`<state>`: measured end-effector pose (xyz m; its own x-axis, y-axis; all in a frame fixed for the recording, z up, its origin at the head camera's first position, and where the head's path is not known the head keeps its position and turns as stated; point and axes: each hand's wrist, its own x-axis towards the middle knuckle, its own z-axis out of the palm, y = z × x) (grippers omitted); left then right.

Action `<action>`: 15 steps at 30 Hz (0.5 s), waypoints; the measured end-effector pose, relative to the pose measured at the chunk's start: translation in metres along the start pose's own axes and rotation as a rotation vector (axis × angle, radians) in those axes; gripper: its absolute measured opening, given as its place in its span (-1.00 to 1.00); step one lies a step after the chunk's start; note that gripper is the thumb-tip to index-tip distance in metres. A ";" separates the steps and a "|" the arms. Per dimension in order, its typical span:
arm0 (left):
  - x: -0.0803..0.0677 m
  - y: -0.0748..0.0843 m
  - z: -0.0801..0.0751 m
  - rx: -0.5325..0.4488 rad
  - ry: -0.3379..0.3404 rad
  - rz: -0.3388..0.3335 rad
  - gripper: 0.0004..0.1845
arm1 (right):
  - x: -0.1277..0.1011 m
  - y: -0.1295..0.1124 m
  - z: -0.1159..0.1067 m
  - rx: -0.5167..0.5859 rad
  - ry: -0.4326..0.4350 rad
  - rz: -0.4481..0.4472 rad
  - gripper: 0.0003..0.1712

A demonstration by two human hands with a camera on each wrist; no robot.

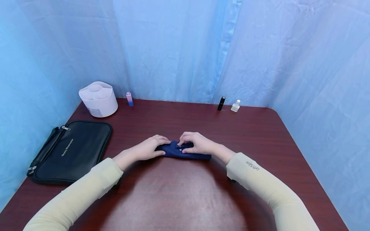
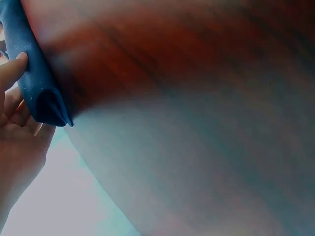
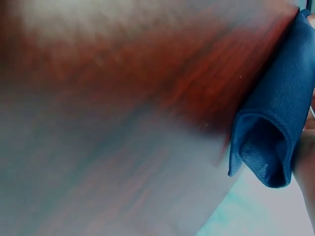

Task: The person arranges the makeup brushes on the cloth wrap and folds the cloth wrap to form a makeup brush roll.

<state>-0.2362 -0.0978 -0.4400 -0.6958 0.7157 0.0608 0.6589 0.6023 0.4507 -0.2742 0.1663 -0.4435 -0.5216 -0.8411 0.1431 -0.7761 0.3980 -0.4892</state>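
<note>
A dark blue fabric roll (image 1: 174,152), flattened and closed up with a small metal snap showing on top, lies in front of me on the table. My left hand (image 1: 148,148) grips its left end, thumb on the near side and fingers along the far side. With curled fingers and thumb, my right hand (image 1: 201,144) pinches at a strap beside the snap, hiding part of it. The left wrist view shows the thumb against the roll (image 2: 37,73) near its folded end. In the right wrist view, the opposite end of the roll (image 3: 278,98) gapes in open layers.
On the left lies a black zippered case (image 1: 83,147) with a handle. Behind it stands a white divided holder (image 1: 102,104). A pink-and-blue tube (image 1: 129,99), a black tube (image 1: 221,103) and a small white-capped bottle (image 1: 235,106) stand along the table's back edge, before blue curtains.
</note>
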 end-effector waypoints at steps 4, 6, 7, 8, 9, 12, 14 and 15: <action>0.000 -0.001 0.000 -0.003 0.003 0.006 -0.55 | -0.001 0.000 0.003 0.001 0.067 -0.011 -0.76; -0.001 -0.001 0.000 0.002 0.004 0.019 -0.55 | -0.001 -0.001 0.004 -0.006 0.116 -0.023 -0.80; -0.001 -0.002 0.001 0.003 0.002 0.024 -0.55 | 0.000 0.000 0.005 -0.007 0.142 -0.029 -0.82; -0.001 -0.002 0.001 0.004 0.001 0.034 -0.55 | 0.000 0.000 0.006 -0.006 0.169 -0.034 -0.84; -0.001 -0.002 0.002 0.009 0.000 0.043 -0.55 | 0.000 0.000 0.006 -0.001 0.195 -0.039 -0.85; -0.001 -0.002 0.002 0.021 -0.006 0.061 -0.55 | -0.001 -0.001 0.007 0.018 0.257 -0.052 -0.86; 0.000 -0.002 0.003 0.027 -0.010 0.067 -0.55 | -0.001 -0.002 0.007 0.033 0.280 -0.060 -0.87; 0.000 -0.002 0.002 0.026 -0.015 0.065 -0.55 | -0.001 -0.003 0.007 0.033 0.285 -0.070 -0.87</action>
<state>-0.2370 -0.0978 -0.4429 -0.6468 0.7588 0.0763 0.7103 0.5629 0.4227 -0.2693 0.1639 -0.4482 -0.5497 -0.7273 0.4109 -0.8040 0.3270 -0.4967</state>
